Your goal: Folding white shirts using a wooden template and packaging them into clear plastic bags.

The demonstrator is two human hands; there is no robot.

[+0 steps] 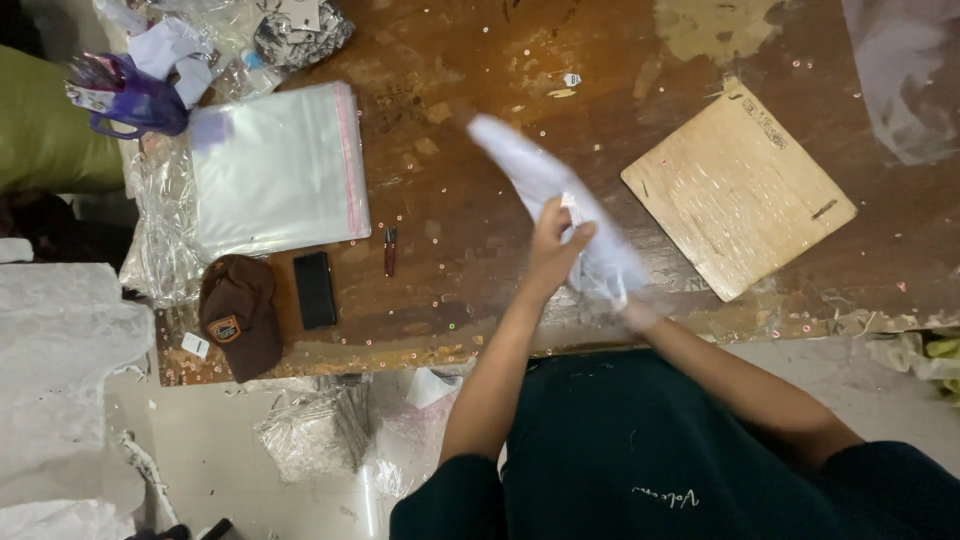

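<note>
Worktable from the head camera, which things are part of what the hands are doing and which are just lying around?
In use:
white folded cloth, held by left hand and right hand
stack of clear plastic bags
wooden board

Lying about:
brown cap
black phone
small red-handled tool
purple cup

Worn brown wooden surface [470, 150], scratched, stained and dotted with small sequins. Pale grey floor [210, 450] lies below its near edge, strewn with crumpled clear plastic [315, 430]. White sacking [60, 340] occupies the left side. Lighting is even.
</note>
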